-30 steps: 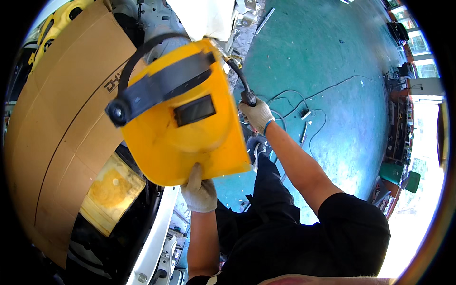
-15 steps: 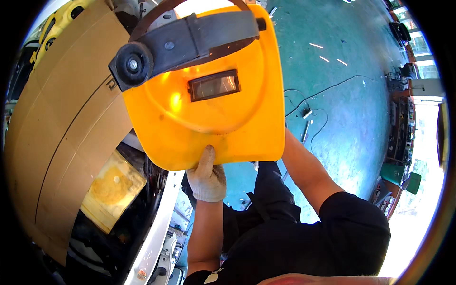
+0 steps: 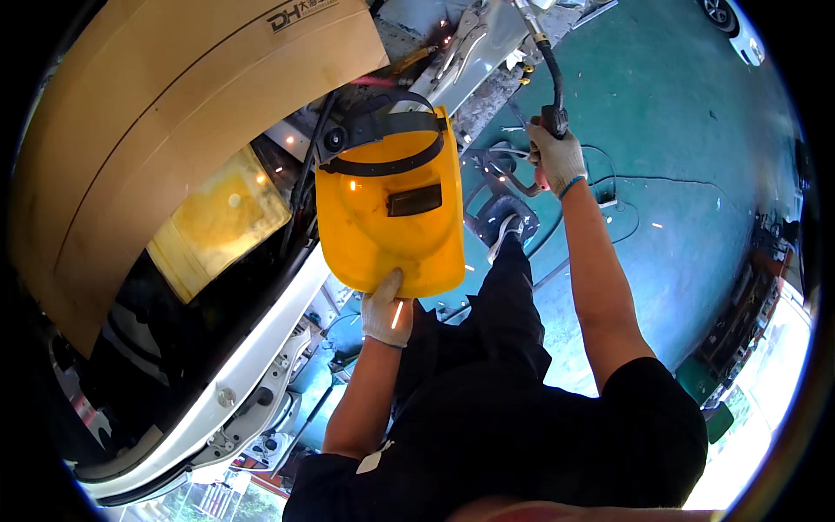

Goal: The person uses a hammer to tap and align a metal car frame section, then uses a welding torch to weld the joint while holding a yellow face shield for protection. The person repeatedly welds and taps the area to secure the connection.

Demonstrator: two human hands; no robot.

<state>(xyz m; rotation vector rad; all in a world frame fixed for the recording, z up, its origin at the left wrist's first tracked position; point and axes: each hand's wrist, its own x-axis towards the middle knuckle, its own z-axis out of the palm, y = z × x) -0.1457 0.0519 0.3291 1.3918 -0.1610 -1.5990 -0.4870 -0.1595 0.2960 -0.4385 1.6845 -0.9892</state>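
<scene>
A yellow welding mask (image 3: 391,248) with a black headband (image 3: 387,130) and a small dark window faces me with its inner side. My gloved left hand (image 3: 385,315) grips its lower edge, thumb on the inside. Farther right, my gloved right hand (image 3: 559,161) is closed round a welding torch (image 3: 554,120). The torch's bent neck runs up beside a bare metal car panel (image 3: 496,43); its tip is close to the panel at the top edge, and I cannot tell if they touch. Locking pliers (image 3: 465,45) sit on that panel. Bright sparks hang in the air.
Cardboard (image 3: 165,113) covers the left of the car. Below it sits a stained yellowish block (image 3: 222,222), beside the white body edge (image 3: 252,365). Cables (image 3: 661,179) trail over the green floor (image 3: 661,96). Shelving stands at the right.
The mask has moved down and away from my head, uncovering the panel and pliers. My right forearm, partly hidden before, now shows with the torch in hand. My view has shifted.
</scene>
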